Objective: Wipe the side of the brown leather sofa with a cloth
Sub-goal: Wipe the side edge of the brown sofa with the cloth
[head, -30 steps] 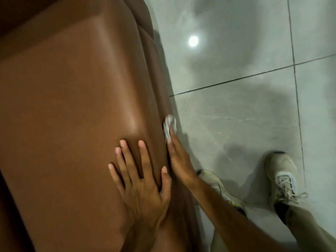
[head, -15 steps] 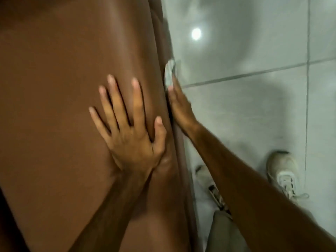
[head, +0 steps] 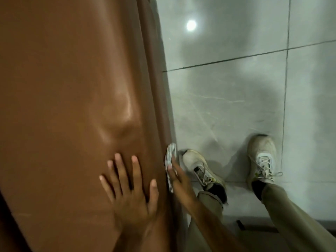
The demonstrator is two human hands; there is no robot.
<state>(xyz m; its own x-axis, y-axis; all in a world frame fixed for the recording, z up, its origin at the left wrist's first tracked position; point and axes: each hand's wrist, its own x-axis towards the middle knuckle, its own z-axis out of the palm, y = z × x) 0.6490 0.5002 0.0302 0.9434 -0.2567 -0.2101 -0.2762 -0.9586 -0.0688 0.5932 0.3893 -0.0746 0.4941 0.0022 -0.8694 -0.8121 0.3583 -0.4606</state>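
Note:
The brown leather sofa (head: 69, 99) fills the left half of the view, its top broad and glossy, its side a narrow vertical strip at the right edge. My left hand (head: 131, 190) lies flat on the top near that edge, fingers spread, holding nothing. My right hand (head: 179, 180) presses a small white patterned cloth (head: 170, 157) flat against the sofa's side. Most of the cloth is hidden under the palm; its upper part sticks out past the fingertips.
Grey glossy floor tiles (head: 236, 88) with dark grout lines lie to the right, reflecting a ceiling light (head: 191, 25). My two pale sneakers (head: 198, 166) (head: 261, 157) stand on the floor close to the sofa, with olive trouser legs (head: 291, 215) above them.
My right hand and the cloth slid back along the sofa's side toward me. My left hand also drew back along the top. The view tilted down, showing both shoes.

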